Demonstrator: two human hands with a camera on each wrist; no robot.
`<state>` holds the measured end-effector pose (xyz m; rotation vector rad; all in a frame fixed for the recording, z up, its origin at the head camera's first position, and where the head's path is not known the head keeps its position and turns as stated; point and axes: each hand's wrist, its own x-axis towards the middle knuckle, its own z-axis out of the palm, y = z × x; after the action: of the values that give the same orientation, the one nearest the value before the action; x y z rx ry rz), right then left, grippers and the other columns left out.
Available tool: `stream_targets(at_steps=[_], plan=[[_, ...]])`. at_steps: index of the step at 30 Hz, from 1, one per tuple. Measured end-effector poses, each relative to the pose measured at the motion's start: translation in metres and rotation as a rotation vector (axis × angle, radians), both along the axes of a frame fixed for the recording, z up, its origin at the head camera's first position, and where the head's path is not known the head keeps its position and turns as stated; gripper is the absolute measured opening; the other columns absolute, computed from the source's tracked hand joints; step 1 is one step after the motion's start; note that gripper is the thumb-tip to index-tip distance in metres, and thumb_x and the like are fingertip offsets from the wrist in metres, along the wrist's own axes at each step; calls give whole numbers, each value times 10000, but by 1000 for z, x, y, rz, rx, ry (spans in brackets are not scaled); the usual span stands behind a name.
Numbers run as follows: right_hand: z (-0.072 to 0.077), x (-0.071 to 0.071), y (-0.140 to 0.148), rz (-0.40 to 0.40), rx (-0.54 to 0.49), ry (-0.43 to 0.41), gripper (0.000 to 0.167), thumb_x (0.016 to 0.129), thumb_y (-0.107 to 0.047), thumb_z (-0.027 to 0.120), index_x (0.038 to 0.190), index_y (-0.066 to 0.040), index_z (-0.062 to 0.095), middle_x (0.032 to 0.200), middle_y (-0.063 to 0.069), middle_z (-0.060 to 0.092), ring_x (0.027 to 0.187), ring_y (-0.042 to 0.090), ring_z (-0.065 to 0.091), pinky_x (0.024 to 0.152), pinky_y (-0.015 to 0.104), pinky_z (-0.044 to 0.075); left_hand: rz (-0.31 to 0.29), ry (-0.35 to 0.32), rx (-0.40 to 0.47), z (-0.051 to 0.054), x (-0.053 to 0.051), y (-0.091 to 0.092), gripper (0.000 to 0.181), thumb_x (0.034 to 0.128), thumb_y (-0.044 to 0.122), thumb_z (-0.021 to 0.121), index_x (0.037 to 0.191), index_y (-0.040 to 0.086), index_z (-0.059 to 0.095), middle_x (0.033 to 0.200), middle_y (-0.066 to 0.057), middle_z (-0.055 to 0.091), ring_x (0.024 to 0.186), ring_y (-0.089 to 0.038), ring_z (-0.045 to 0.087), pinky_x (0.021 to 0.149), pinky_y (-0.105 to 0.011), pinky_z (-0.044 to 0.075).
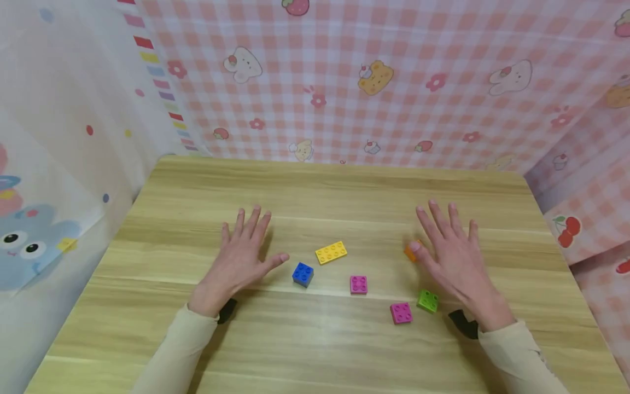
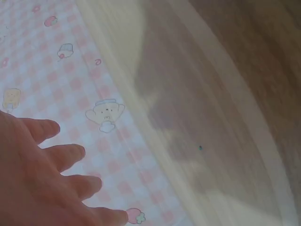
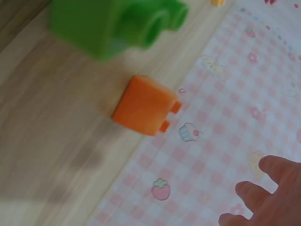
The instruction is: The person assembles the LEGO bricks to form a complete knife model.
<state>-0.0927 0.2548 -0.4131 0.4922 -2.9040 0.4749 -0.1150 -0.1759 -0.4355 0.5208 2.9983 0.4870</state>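
My left hand (image 1: 239, 260) is spread over the left part of the wooden table, fingers straight and holding nothing. Just right of its thumb sits a blue brick (image 1: 302, 274). My right hand (image 1: 455, 260) is also spread, with an orange brick (image 1: 410, 253) partly hidden behind its thumb; in the right wrist view the orange brick (image 3: 145, 106) appears apart from the fingers. A green brick (image 1: 427, 301) lies below that hand, near the wrist. Between the hands lie a yellow brick (image 1: 331, 252), a pink brick (image 1: 359, 284) and a second pink brick (image 1: 401, 313).
The wooden table (image 1: 305, 202) meets a pink checked cloth (image 1: 339, 71) at its back edge. A white patterned curtain (image 1: 64, 109) hangs on the left, and more checked cloth (image 1: 600, 208) hangs on the right. Dark straps (image 1: 464, 324) show beneath the wrists.
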Motion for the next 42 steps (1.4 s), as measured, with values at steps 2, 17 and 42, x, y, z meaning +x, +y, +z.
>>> stream_targets(at_steps=[2, 17, 42], plan=[[1, 1, -4, 12, -1, 27, 723, 1085, -557, 387, 1661, -152, 217, 1718, 134, 125, 1556, 473, 50, 1122, 829, 23, -16, 0, 13, 1, 2, 2, 1013, 959, 709, 532, 1659, 78, 160, 1721, -181, 68, 1561, -463, -23, 1172, -765, -2], [6, 6, -37, 134, -7, -4, 730, 1064, -511, 480, 1657, -158, 244, 1710, 122, 206, 1570, 418, 99, 1193, 741, 58, -227, -79, 162, 0, 23, 24, 994, 917, 603, 703, 1641, 86, 261, 1718, -119, 169, 1573, -404, 77, 1209, -708, 66], [17, -55, -94, 512, -138, -385, 742, 1027, -366, 665, 1645, -188, 295, 1685, 28, 300, 1550, 345, 245, 1243, 536, 233, -356, -302, 281, -5, 11, 40, 625, 932, 208, 802, 1463, 13, 535, 1417, -154, 612, 1283, -291, 596, 1099, -480, 480]])
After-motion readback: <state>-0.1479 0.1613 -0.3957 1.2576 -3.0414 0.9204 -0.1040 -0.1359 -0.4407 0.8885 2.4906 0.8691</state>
